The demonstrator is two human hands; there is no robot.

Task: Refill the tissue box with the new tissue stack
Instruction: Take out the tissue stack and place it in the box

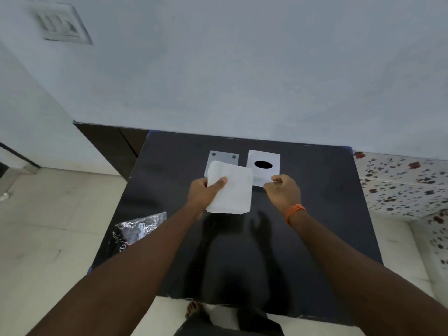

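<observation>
A white tissue stack (pixel 232 190) is held above the black table (pixel 315 214), gripped at its left edge by my left hand (pixel 206 192) with the thumb on top. To the right stands the white tissue box (pixel 264 158) with a dark oval opening facing up. My right hand (pixel 282 190) rests at the box's near edge, fingers curled; whether it grips the box is unclear. Behind the stack lies a flat grey panel (pixel 224 157) with two dark round spots, partly hidden by the tissues.
A crumpled clear plastic wrapper (pixel 140 226) lies at the table's left edge. A pale wall rises just behind the table. A floral-patterned surface (pixel 402 185) is at the right. Light tiled floor surrounds the table, and a bare foot (pixel 194 309) shows below its near edge.
</observation>
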